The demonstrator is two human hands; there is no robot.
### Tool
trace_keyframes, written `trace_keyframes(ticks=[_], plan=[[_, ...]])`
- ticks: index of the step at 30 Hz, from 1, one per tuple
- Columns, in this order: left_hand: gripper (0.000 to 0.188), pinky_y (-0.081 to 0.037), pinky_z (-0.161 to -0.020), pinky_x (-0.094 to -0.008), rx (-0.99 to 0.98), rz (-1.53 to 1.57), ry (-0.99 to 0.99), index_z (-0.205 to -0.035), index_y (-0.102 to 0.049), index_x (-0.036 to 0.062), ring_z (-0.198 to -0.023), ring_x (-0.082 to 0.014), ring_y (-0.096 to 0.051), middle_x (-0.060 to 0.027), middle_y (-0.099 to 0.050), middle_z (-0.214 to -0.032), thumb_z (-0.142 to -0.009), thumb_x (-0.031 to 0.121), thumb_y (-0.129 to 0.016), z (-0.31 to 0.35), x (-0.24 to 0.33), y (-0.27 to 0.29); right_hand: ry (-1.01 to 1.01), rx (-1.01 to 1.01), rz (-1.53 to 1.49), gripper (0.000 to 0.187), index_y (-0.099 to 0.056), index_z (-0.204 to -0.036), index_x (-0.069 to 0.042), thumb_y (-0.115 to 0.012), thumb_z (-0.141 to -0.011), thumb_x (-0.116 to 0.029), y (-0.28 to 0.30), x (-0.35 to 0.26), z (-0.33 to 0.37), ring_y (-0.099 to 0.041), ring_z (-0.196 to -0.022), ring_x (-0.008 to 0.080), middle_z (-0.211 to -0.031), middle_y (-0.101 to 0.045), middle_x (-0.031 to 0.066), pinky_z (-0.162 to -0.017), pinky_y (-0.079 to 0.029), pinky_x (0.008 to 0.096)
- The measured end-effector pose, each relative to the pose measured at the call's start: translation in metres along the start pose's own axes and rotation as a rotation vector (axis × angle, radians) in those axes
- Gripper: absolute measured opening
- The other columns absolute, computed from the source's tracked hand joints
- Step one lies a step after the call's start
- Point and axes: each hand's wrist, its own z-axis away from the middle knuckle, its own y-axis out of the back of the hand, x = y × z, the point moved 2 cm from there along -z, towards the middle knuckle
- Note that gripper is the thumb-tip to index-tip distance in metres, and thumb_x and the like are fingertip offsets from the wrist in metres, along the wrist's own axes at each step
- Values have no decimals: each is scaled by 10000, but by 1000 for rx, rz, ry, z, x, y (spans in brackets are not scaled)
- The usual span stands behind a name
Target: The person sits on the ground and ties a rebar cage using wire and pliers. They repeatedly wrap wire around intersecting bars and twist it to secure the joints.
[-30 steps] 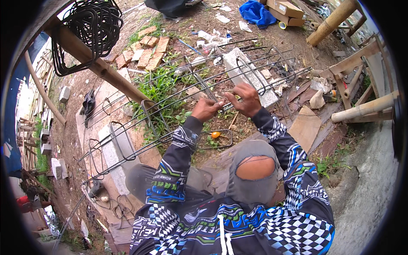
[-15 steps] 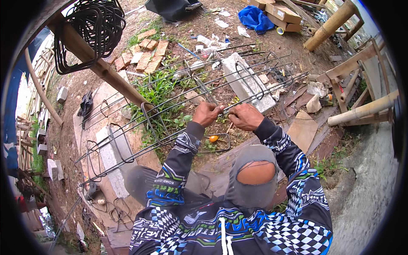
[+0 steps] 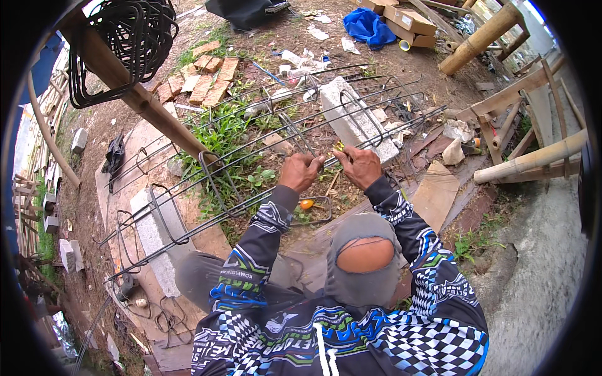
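Note:
A long rebar cage [image 3: 185, 240] of dark bars and bent stirrups lies slantwise before me, resting on a pale concrete block [image 3: 331, 95] at the right and another block [image 3: 149, 232] at the left. My left hand [image 3: 301, 171] is closed in a pinch at the near bars. Close beside it, my right hand [image 3: 359, 167] also pinches, thumb and forefinger together. Whatever sits between the fingertips is too small to make out. Below the hands, a loose stirrup [image 3: 330, 210] lies on the ground near a small orange object [image 3: 306, 204].
Many stirrups [image 3: 125, 53] hang on a slanting bamboo pole [image 3: 141, 100] at the upper left. Broken bricks [image 3: 207, 78] lie beyond the grass. A blue cloth [image 3: 369, 28] and cardboard boxes [image 3: 411, 22] are at the far right. A bamboo rail [image 3: 530, 160] juts in from the right.
The whole view has shifted slightly. My right hand has turned a little and its fingertips sit slightly farther from the left hand's; both hands stay at the near bars.

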Motion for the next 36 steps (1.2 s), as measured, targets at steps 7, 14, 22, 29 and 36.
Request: trace_keyframes(ticks=[7, 14, 22, 29, 36], plan=[[463, -458, -554, -347, 11, 16, 25, -845, -757, 7, -527, -157, -566, -116, -613, -559, -917, 443, -619, 1, -8, 3, -67, -897, -1245, 411, -658, -1022, 16, -467, -1024, -348, -8, 8, 29, -449, -442, 83, -599, -571, 20, -436, -366, 254], [451, -431, -521, -316, -43, 69, -29, -830, -773, 32, -506, -121, -534, -57, -576, -514, -927, 442, -611, -4, 5, -15, -537, -471, -360, 560, -667, -935, -20, -669, -848, -573, -13, 219, 88, -680, -722, 219, -795, -694, 99, -654, -558, 320], [428, -410, -496, -289, -30, 55, 42, -845, -769, 7, -511, -93, -520, -41, -579, -531, -923, 408, -642, -5, -18, 7, -470, -128, 26, 714, -505, -1106, 7, -789, -707, -512, -107, 225, 171, -618, -1034, 410, -1096, -631, 251, -871, -500, 478], [458, -425, -539, -332, -120, 81, 0, -844, -769, 27, -537, -138, -519, -65, -576, -569, -922, 450, -613, -9, 5, -15, -939, -49, 61, 416, -574, -1003, 18, -636, -831, -355, -123, 306, 149, -618, -1051, 432, -1018, -654, 268, -909, -487, 490], [488, -468, -586, -358, -107, 14, 65, -837, -772, 45, -545, -198, -581, -104, -599, -557, -903, 499, -606, -3, -9, 5, -945, 140, -202, 594, -695, -991, 8, -601, -881, -568, -24, 206, 161, -660, -978, 326, -1016, -674, 250, -847, -499, 409]])
